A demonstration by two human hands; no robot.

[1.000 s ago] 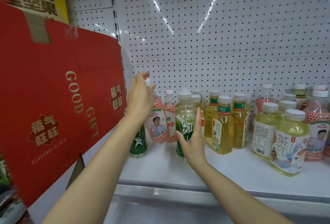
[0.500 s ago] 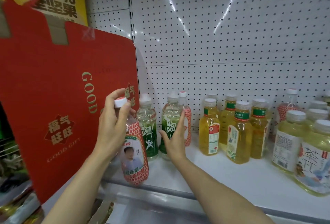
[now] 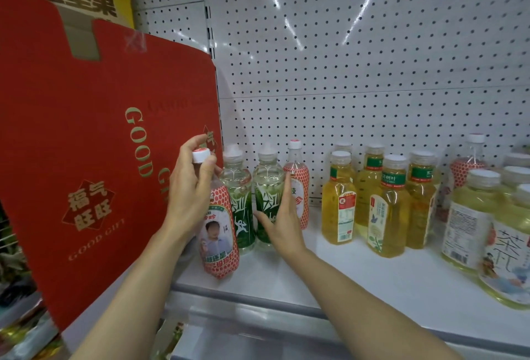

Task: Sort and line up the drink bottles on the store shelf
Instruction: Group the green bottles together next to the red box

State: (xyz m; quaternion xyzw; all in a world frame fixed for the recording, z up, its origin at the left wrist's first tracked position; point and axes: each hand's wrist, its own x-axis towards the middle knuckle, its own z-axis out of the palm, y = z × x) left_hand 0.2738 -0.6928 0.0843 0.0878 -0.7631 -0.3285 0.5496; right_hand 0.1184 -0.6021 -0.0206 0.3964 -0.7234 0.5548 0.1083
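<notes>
My left hand [image 3: 190,187] grips the neck of a red-dotted bottle [image 3: 219,233] with a white cap, standing near the front left of the white shelf [image 3: 344,279]. Behind it stand two green-labelled bottles, one [image 3: 238,199] beside the left hand and one [image 3: 265,187] against which my right hand [image 3: 282,219] lies with flat fingers. A second red-dotted bottle [image 3: 298,184] stands just behind the right hand. Several yellow tea bottles [image 3: 393,204] are grouped in the middle. Larger pale tea bottles [image 3: 470,216] stand at the right.
A big red "GOOD GIFT" carton [image 3: 94,159] leans at the shelf's left end, close to the left hand. White pegboard [image 3: 358,72] forms the back wall. The shelf's grey front rail [image 3: 258,299] runs below my forearms.
My left hand has brought the red-dotted bottle forward and left, from among the back bottles to the shelf's front. My right hand stays against the green-labelled bottle. The camera moved closer.
</notes>
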